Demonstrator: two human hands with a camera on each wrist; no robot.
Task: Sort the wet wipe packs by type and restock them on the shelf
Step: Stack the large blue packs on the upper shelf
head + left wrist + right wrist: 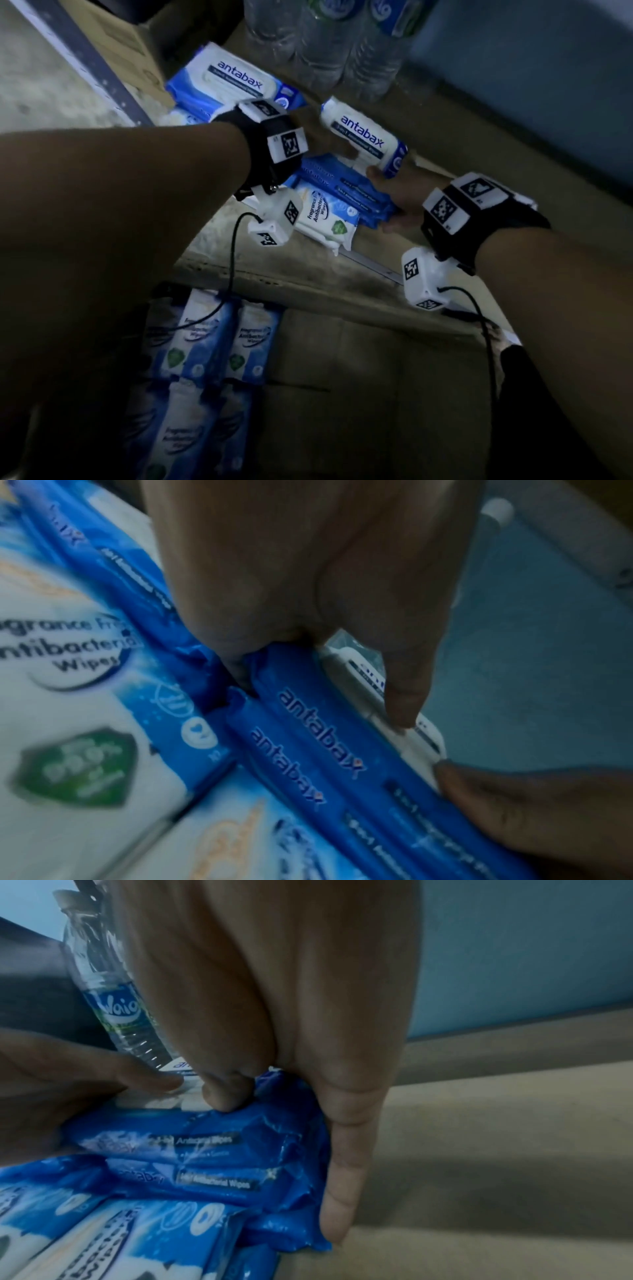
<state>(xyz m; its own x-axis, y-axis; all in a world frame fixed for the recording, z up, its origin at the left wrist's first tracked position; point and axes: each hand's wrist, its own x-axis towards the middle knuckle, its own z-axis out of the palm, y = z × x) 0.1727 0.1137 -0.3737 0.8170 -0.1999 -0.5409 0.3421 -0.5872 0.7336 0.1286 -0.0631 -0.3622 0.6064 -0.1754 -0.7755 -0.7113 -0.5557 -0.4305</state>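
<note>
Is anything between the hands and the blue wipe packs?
No. Both hands are already on them: the left hand and right hand grip the blue wipe packs from opposite ends, with nothing visible between.

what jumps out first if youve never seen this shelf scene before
The white antabax pack held tilted above the shelf catches the eye first, with the right hand under it and the left hand at its other end. Below it lie blue antabax packs beside a fragrance free antibacterial wipes pack. Clear water bottles stand at the back.
</note>
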